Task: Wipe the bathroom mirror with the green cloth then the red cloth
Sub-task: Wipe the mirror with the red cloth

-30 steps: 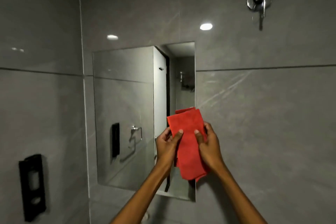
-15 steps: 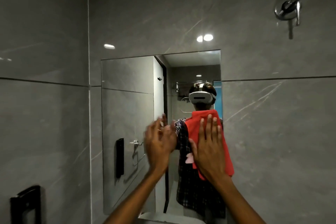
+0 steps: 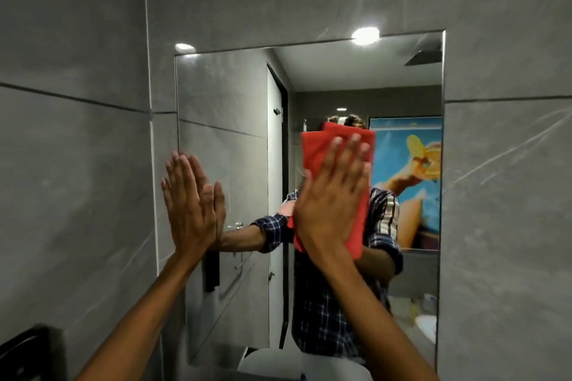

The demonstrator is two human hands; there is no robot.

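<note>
Right hand point(image 3: 331, 195) flat and open-palmed, pressing red cloth point(image 3: 322, 151) against mirror point(image 3: 223, 96) near its middle, cloth pinned under the palm, left hand point(image 3: 192, 198) open-fingered, flat at mirror's left edge

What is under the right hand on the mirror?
The red cloth, pressed flat against the mirror by the open right hand. Its top and right edges show around the hand. The glass beneath the cloth is covered, so its state cannot be seen.
</note>
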